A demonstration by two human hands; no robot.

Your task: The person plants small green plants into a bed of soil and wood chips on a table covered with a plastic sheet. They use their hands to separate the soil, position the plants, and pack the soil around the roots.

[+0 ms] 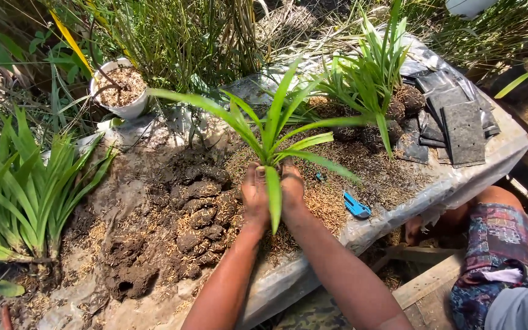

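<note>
Left hand: the left hand (254,194) is cupped closed around the left side of the base of a seedling (271,137), fingers wrapped against it.
Right hand: the right hand (291,188) is closed on the right side of the same base, pressed close to the left hand.
Seedling axis: roughly upright, root end down between the palms, leaves fanning up and outward; one leaf droops down between the wrists.
Seedling position: held between both hands, above the table (496,156).
Near left: dark soil clumps (200,211) lie just beside the left hand.
Near right: a small blue tool (356,207) rests on the husk litter.
Farther: potted seedlings (371,79), a stack of black bags (459,125), a white pot (120,88).
</note>
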